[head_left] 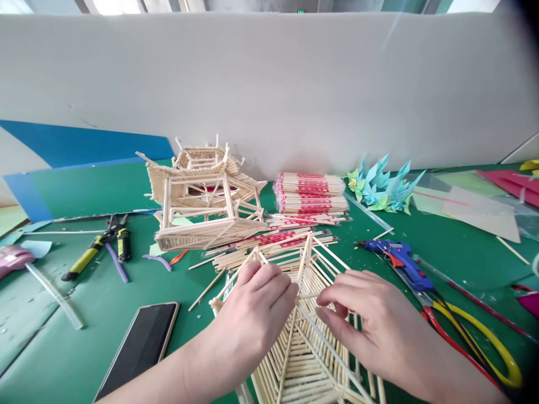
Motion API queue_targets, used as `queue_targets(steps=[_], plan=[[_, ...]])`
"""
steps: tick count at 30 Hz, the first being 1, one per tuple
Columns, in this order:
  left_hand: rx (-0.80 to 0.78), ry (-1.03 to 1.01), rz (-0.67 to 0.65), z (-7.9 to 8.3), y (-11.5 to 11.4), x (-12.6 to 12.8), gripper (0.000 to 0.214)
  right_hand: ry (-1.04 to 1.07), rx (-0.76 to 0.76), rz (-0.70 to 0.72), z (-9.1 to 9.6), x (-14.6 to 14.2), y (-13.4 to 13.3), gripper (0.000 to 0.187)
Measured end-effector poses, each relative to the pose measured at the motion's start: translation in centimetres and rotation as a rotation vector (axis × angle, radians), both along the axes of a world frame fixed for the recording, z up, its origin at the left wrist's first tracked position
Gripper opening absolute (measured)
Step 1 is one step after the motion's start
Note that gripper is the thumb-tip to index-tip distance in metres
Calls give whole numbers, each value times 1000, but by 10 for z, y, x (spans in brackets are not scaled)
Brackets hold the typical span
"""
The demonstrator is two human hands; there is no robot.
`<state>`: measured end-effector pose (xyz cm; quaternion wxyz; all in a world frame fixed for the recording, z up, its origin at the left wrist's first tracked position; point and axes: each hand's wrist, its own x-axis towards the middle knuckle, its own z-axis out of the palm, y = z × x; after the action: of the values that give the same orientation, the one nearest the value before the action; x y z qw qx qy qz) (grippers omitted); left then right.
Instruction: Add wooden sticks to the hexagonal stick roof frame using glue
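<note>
A frame of thin wooden sticks [298, 359], with rows of sticks fanning around a peaked middle, lies in front of me at the lower centre. My left hand [259, 303] is closed over its left side, the fingertips turned away and what they hold hidden. On the other side my right hand [362, 314] bends its thumb and fingers in a pinch at the end of a short stick [310, 295], which spans the gap between both hands. Behind the hands stands a tiered pavilion model [197, 224] made of the same sticks.
Plastic-wrapped stick bundles [311, 193] and loose sticks lie behind the frame. To the right are a blue glue gun [400, 258], yellow-and-red-handled scissors [480, 336] and blue folded-paper pieces [381, 188]. A phone [141, 342] and yellow-handled pliers [90, 255] lie left. A white partition [269, 90] rises behind.
</note>
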<state>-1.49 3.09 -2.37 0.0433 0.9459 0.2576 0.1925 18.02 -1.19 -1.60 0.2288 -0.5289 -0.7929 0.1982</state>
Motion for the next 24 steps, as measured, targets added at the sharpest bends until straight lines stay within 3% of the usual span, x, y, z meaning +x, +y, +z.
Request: queue_targets(steps=[3, 8, 15, 24], plan=[[-36, -22, 47, 0, 1, -2, 15, 14, 16, -1, 2, 0, 4, 12], [45, 46, 81, 0, 5, -2, 14, -32, 58, 34, 4, -9, 19, 15], [89, 118, 5, -2, 11, 0, 21, -309, 19, 6, 11, -22, 34, 25], [76, 140, -70, -7, 13, -2, 23, -315, -178, -29, 17, -22, 45, 33]])
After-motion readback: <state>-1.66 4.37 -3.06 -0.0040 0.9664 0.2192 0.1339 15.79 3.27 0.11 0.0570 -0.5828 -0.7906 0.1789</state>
